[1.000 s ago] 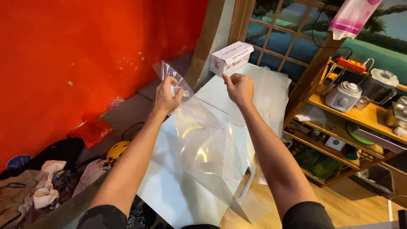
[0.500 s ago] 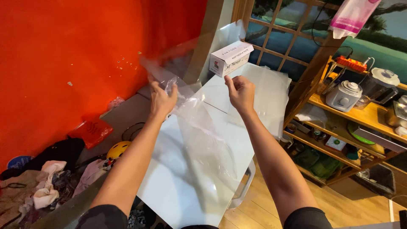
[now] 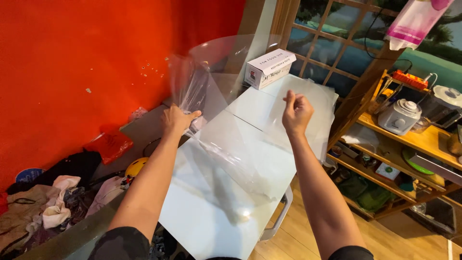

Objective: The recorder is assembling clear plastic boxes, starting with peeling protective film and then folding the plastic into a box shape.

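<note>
Left hand (image 3: pixel 177 119) is clamped on the near edge of a clear plastic bag (image 3: pixel 211 82), which billows up and away toward the far left, motion-blurred, above the white table (image 3: pixel 211 216). Right hand (image 3: pixel 297 111) is loosely curled, fingertips pinched together; can't tell if it grips any film. More clear sheets (image 3: pixel 308 103) lie on the far right of the table, beside a small white box (image 3: pixel 269 67).

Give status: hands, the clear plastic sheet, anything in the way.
Left hand gripping clear plastic sheet, raised over white table. Right hand pinched shut, grip on sheet unclear. White box at far end, apart from hands.
</note>
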